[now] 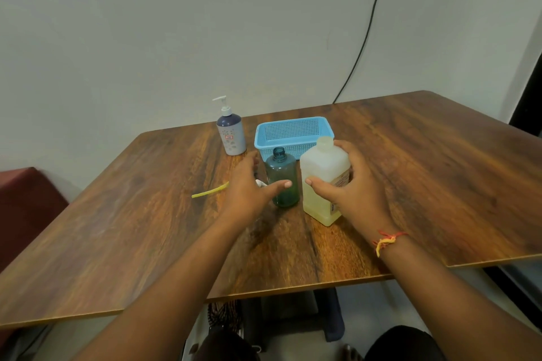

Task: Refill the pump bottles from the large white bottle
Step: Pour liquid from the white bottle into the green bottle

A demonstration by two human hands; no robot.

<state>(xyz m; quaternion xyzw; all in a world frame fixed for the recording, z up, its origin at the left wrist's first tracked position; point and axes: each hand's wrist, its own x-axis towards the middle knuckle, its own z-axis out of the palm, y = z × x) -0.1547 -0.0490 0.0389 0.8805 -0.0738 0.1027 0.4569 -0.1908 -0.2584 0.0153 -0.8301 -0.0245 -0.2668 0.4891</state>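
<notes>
Our two hands were at the bottles in the middle of the table.

Our right hand (350,184) gripped the large white bottle (322,167), thumb on its front and fingers curled over its shoulder, and the bottle stood upright on the wooden table (425,184). Our left hand (249,187) was spread wide beside the uncapped teal bottle (283,176), thumb across its front. We could not tell whether it touched. A yellow strip (209,192) lay to the left. Behind stood a blue basket (293,132) and, left of it, a pump bottle (231,133).

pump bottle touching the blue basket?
Apart. The head view shows a strip of bare table between the pump bottle and the blue basket.
</notes>
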